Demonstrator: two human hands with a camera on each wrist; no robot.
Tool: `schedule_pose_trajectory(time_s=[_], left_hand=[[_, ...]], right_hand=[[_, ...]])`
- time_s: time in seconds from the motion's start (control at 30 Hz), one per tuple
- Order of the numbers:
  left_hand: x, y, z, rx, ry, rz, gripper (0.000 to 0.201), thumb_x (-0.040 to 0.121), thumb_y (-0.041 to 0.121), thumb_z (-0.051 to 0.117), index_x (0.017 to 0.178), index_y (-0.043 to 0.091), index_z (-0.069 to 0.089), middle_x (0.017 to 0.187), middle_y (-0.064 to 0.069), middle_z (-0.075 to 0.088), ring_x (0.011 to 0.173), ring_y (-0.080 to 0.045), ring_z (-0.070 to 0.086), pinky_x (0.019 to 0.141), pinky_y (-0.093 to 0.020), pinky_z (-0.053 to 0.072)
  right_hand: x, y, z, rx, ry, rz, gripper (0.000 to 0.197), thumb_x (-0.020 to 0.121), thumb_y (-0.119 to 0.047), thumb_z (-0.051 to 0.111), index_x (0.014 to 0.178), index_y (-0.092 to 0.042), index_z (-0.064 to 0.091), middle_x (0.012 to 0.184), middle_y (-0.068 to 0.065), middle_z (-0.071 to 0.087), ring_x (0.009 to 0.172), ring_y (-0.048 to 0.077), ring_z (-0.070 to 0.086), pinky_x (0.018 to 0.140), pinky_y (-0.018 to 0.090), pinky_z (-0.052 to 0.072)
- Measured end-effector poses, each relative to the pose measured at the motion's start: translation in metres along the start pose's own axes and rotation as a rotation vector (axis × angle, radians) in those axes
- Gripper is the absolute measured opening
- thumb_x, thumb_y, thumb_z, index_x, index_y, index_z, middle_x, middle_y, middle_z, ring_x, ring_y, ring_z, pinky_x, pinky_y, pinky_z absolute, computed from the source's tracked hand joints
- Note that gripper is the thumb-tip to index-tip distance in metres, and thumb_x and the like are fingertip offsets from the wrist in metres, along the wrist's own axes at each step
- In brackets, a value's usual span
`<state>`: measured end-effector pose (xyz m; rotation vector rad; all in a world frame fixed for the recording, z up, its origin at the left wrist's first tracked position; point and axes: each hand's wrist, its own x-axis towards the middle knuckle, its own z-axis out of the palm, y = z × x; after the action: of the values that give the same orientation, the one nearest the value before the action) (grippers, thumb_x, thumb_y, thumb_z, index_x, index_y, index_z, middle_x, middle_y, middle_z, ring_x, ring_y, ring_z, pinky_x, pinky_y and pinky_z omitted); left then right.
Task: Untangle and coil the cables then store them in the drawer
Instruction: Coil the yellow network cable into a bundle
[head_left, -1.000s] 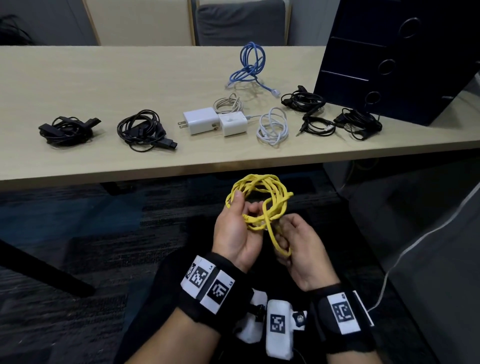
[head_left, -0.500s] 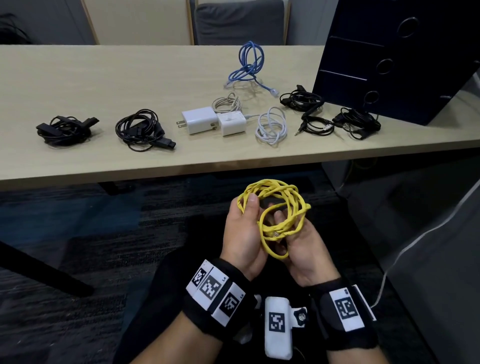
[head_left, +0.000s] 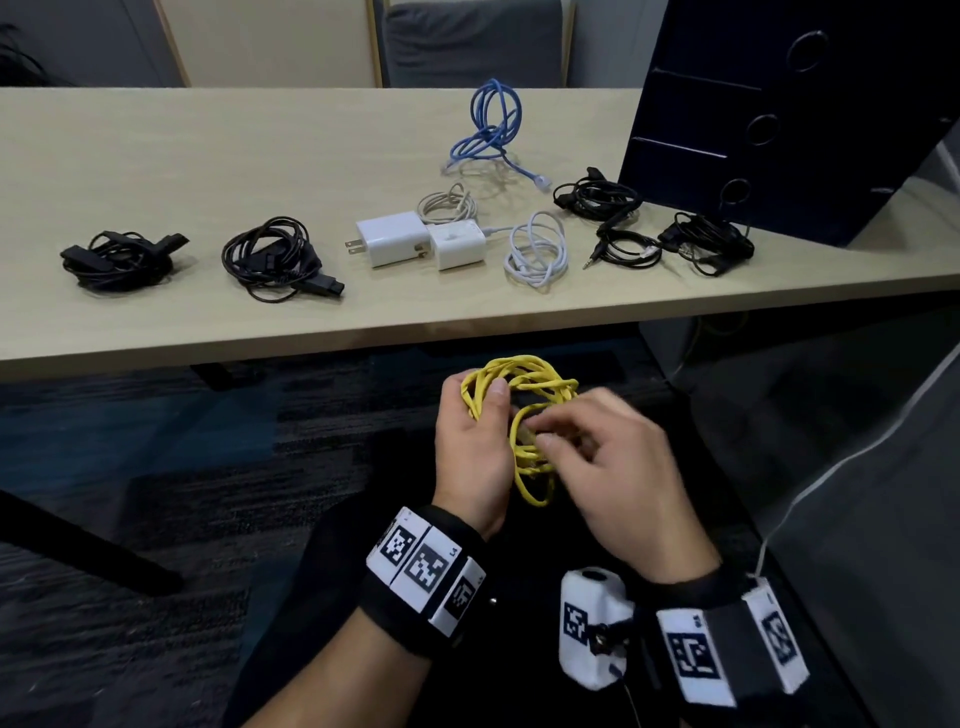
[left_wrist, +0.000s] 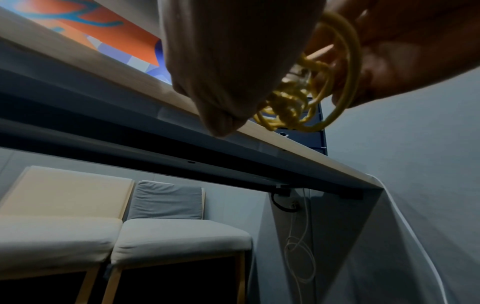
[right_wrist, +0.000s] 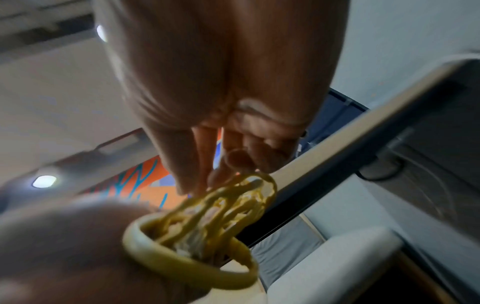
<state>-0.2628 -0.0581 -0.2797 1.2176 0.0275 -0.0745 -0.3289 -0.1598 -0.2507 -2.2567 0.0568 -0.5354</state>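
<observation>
A tangled yellow cable (head_left: 524, 374) hangs in front of me, below the table's front edge. My left hand (head_left: 493, 410) grips the bundle from the left, thumb pressed on its upper loops. My right hand (head_left: 556, 436), palm down and blurred by motion, reaches over from the right and pinches strands near a plug in the middle. The left wrist view shows the yellow loops (left_wrist: 337, 82) between both hands. In the right wrist view the fingertips meet the yellow cable (right_wrist: 207, 216). The dark blue drawer unit (head_left: 779, 119) stands on the table at the right, drawers closed.
On the wooden table (head_left: 208, 156) lie two black cable bundles (head_left: 122, 257) (head_left: 275, 260), white chargers (head_left: 395, 241), a white cable (head_left: 537, 249), a blue cable (head_left: 491, 124) and more black cables (head_left: 706, 244) in front of the drawers. Dark carpet lies below.
My right hand has turned from under the coil to palm down over it. The yellow bundle has shifted slightly right in my left hand's grip.
</observation>
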Motion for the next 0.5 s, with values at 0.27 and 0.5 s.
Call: schedule_pose_trajectory(time_s=[0.27, 0.5], left_hand=[[-0.001, -0.001, -0.003, 0.107, -0.038, 0.043, 0.005, 0.099, 0.013, 0.051, 0.104, 0.014, 0.052, 0.091, -0.004, 0.063, 0.085, -0.016, 0.062, 0.080, -0.035, 0.055], [0.005, -0.003, -0.003, 0.149, -0.021, 0.033, 0.009, 0.099, 0.016, 0.052, 0.107, 0.012, 0.053, 0.092, -0.004, 0.064, 0.085, -0.016, 0.063, 0.078, -0.036, 0.055]], right_hand=[[0.016, -0.010, 0.006, -0.236, -0.135, 0.072, 0.009, 0.084, -0.022, 0.071, 0.093, -0.023, 0.073, 0.091, -0.007, 0.061, 0.085, 0.014, 0.059, 0.078, 0.037, 0.051], [0.013, -0.013, 0.004, -0.178, -0.081, -0.016, 0.006, 0.093, -0.018, 0.059, 0.092, -0.020, 0.054, 0.084, -0.005, 0.060, 0.077, 0.017, 0.057, 0.066, 0.041, 0.049]])
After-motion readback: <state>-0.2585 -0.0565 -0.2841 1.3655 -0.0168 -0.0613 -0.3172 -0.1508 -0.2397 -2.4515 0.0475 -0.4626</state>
